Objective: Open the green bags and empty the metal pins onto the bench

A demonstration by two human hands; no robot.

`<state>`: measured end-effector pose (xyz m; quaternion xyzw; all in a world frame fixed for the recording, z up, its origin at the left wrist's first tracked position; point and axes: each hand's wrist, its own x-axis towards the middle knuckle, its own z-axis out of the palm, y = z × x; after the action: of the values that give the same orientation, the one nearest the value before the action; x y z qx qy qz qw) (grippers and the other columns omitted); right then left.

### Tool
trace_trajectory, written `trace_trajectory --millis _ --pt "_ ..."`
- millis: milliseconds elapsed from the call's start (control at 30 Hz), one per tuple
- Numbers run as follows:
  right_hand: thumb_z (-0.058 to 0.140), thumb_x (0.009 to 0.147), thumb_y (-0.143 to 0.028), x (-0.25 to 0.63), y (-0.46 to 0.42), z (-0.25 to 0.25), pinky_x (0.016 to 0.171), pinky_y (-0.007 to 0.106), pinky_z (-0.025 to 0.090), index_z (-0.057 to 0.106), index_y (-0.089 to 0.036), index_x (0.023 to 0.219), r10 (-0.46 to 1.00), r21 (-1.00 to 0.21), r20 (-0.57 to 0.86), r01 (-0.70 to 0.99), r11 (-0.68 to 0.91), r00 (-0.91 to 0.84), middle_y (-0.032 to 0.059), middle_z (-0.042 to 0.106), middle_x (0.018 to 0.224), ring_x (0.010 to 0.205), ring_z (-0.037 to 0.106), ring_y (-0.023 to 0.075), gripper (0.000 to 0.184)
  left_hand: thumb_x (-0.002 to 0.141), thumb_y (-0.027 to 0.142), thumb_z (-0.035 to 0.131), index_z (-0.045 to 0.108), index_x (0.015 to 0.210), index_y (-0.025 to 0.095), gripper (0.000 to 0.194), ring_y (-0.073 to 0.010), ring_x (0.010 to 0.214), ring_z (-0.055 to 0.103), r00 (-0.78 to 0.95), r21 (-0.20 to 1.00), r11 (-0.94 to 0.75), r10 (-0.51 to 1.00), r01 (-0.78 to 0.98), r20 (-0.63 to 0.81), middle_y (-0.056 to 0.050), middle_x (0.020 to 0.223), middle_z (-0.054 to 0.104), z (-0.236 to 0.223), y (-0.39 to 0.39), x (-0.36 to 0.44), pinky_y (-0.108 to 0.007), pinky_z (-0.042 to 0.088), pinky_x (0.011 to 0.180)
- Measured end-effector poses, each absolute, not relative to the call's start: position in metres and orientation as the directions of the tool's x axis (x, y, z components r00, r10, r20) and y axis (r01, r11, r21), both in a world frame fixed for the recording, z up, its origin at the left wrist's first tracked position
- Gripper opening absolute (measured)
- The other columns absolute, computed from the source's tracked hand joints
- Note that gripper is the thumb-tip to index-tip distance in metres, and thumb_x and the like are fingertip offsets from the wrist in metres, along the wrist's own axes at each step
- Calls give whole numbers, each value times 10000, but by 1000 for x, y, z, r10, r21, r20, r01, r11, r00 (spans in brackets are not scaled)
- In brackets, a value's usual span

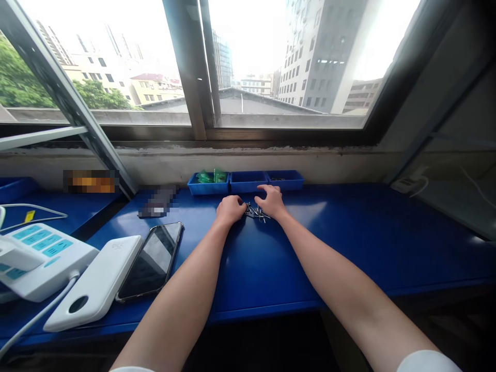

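Observation:
A small heap of thin metal pieces that look like screws (257, 213) lies on the blue tabletop between my hands. At its left edge, my left hand (231, 208) has its fingers curled together, the tips touching the pile; whatever they pinch is too small to make out. My right hand (272, 201) hovers over the right side of the heap, thumb and index finger apart, with nothing visible between them. Just behind the hands stand three joined blue bins: the left bin (209, 189) has green plastic bags (211, 176), the middle bin (248, 184) looks dark inside, and the right bin (290, 183) contains small dark bits.
On the left of the blue table (267, 279) lie a smartphone (155, 261), a white power bank (98, 279) and a white power strip (46, 253) with cables. A pixelated dark object (158, 201) is farther back. A slanted metal post (96, 139) and a window (248, 67) bound the far side.

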<state>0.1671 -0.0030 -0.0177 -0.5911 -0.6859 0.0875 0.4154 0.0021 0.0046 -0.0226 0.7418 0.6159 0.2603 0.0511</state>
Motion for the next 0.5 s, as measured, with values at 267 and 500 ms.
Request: trace_trajectory --millis 267,500 --pt "581 707 -298 171 -10 -26 867 379 419 654 -196 962 918 -643 394 704 302 -34 63 669 976 1021 519 253 285 738 348 574 686 757 216 174 -217 746 626 124 397 -231 953 888 278 -84 817 696 -26 7 4 -271 452 623" --pt "552 758 -273 168 -13 -26 863 361 428 678 -198 970 879 -564 452 716 412 -150 54 684 965 956 545 239 257 802 289 515 621 791 197 140 -196 794 601 219 426 -393 890 815 401 -74 867 655 -27 4 11 -278 456 698"
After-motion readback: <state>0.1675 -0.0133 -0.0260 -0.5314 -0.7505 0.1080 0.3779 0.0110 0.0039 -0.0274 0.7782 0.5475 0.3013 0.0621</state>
